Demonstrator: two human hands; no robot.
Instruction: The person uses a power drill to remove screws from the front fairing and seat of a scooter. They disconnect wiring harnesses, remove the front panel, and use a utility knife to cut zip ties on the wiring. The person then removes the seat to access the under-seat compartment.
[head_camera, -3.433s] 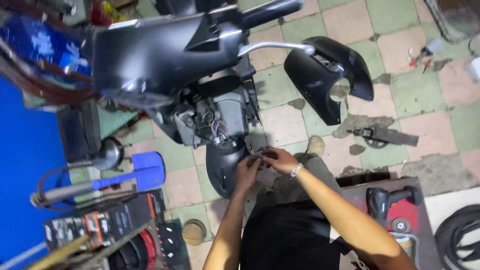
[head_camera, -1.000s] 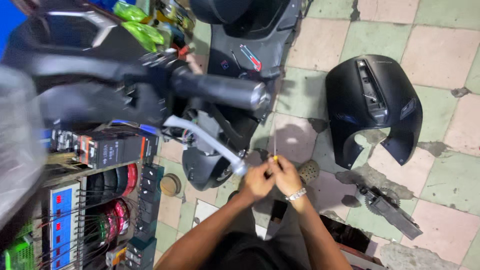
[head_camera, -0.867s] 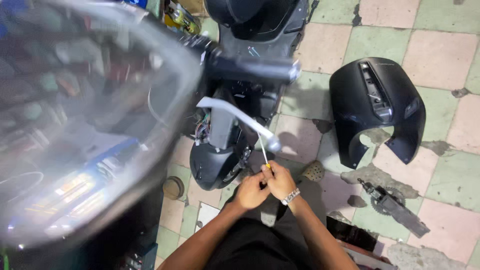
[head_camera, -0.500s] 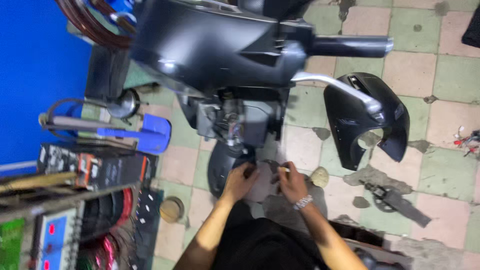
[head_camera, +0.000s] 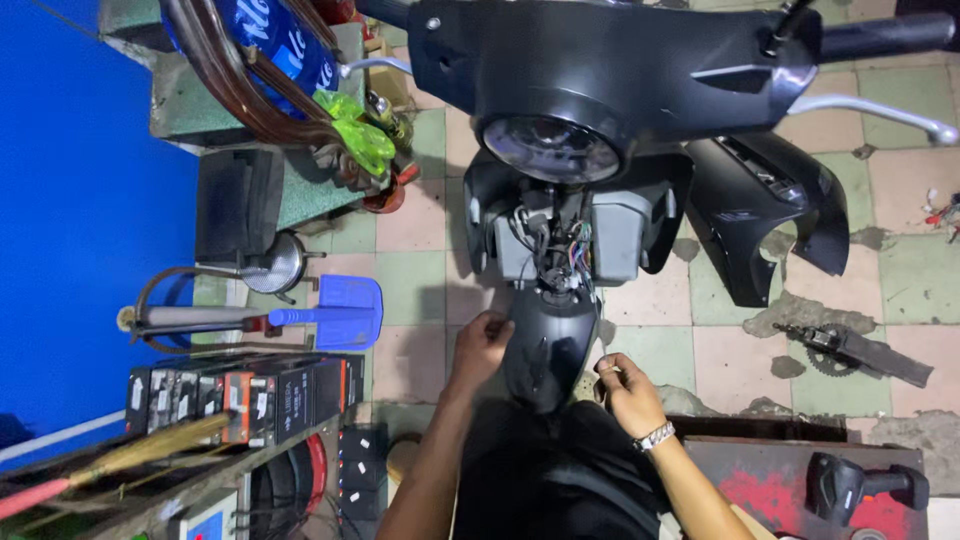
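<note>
The black front fender (head_camera: 548, 350) of the scooter sits low in the middle of the view, under the exposed wiring (head_camera: 560, 245) and the round headlight (head_camera: 552, 150), with the person's knees just beneath it. The left hand (head_camera: 482, 342) rests against the fender's left edge, its fingers curled onto it, while the right hand (head_camera: 625, 388) stays just beside its right edge, closed loosely; whether it holds anything cannot be told. A removed black body panel (head_camera: 765, 215) lies on the tiled floor (head_camera: 420, 270) to the right, a blue stool (head_camera: 340, 312) to the left, and a cordless drill (head_camera: 862, 485) on a red case at lower right.
</note>
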